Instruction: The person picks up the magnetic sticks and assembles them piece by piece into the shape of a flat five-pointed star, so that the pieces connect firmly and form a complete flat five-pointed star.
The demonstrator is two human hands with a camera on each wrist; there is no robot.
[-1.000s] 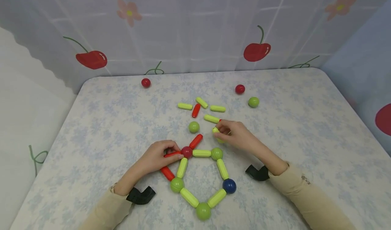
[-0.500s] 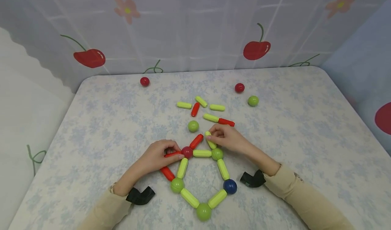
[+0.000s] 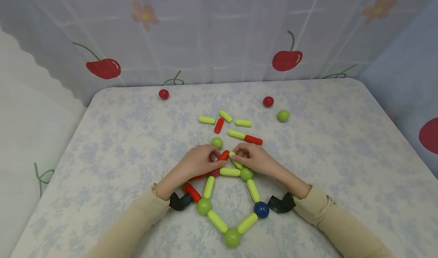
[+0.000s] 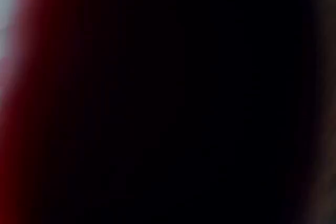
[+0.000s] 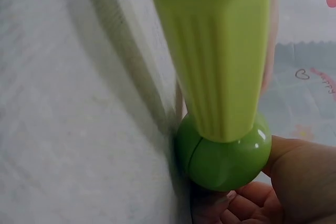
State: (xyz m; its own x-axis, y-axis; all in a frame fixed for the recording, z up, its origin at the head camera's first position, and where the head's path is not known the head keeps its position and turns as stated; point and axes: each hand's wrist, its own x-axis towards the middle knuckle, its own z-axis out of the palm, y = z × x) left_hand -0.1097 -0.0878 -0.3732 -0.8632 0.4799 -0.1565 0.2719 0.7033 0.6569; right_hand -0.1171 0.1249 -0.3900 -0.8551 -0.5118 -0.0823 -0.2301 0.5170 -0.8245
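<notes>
Yellow-green stick [image 3: 236,160] sits pinched in the right hand [image 3: 254,158], its near end at a green ball [image 3: 246,174] just beside that hand; the left hand [image 3: 201,160] pinches a red stick [image 3: 224,155] nearby.

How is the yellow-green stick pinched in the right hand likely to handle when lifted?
The yellow-green stick is probably stiff: it looks straight in the pinch of the right hand. It seems likely to be light, being slim and held one-handed. Lifting might tug the green ball, which its near end appears to meet.
</notes>
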